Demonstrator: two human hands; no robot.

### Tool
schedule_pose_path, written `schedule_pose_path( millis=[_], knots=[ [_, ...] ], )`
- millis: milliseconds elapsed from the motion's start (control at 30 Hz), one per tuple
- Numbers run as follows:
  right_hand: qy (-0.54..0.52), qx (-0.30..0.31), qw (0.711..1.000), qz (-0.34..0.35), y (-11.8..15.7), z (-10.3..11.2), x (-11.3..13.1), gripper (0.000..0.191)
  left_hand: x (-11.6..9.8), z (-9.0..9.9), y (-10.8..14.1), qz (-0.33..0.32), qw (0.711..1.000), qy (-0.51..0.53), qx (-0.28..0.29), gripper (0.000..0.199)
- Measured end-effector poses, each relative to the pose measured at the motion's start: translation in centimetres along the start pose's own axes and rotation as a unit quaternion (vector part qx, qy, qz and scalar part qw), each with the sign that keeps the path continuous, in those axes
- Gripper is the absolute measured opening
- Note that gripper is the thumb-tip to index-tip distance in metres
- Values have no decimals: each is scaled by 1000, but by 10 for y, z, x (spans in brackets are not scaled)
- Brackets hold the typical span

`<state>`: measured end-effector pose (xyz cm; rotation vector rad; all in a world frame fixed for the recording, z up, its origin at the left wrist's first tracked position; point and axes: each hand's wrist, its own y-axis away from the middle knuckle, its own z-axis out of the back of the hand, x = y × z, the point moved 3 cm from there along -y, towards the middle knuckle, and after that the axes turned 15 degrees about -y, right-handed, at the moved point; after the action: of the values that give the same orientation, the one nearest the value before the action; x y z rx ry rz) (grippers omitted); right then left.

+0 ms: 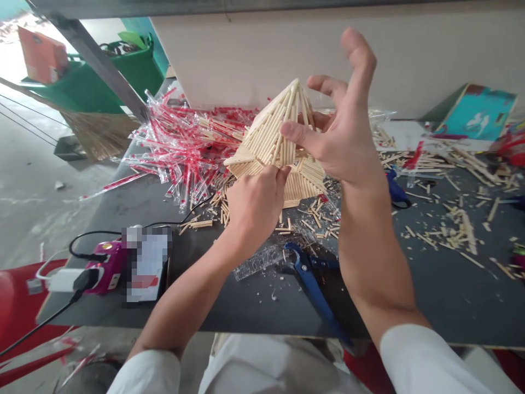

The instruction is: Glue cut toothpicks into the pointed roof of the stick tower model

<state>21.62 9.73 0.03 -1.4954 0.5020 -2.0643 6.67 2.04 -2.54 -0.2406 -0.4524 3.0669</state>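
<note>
A pale structure of thin wooden sticks (pixel 268 131) rises to a point above the middle of the dark table, with wider slanted parts around its lower edge. My left hand (pixel 258 205) is closed at the front of its base, thumb and fingers pinched on the sticks. My right hand (pixel 348 115) is at the structure's right side, its thumb against the slanted sticks and a finger partly hidden behind them. The other fingers of that hand are raised and spread.
Red and clear plastic wrappers (pixel 184 148) pile up at back left. A blue cutter (pixel 314 290) and a clear ruler (pixel 258 262) lie near the front. Power strip (pixel 109 268) and phone (pixel 150 265) sit left; stick scraps (pixel 455 230) scatter right.
</note>
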Motion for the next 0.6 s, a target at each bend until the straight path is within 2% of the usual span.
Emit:
schedule_pose_path(
  millis=[167,300,433,600],
  knots=[
    [-80,-4,996,29,3,-2,16,85,0,-1,-1,-3,1000,-8,-4,49],
    [-59,-7,998,34,1,-6,20,75,3,-1,-2,5,1000,-8,-4,47],
    [-40,0,998,42,-1,-8,12,74,6,0,-3,8,1000,-4,-12,48],
    [-54,-5,999,0,-2,-10,-3,76,6,1,-4,4,1000,-2,-16,47]
  ],
)
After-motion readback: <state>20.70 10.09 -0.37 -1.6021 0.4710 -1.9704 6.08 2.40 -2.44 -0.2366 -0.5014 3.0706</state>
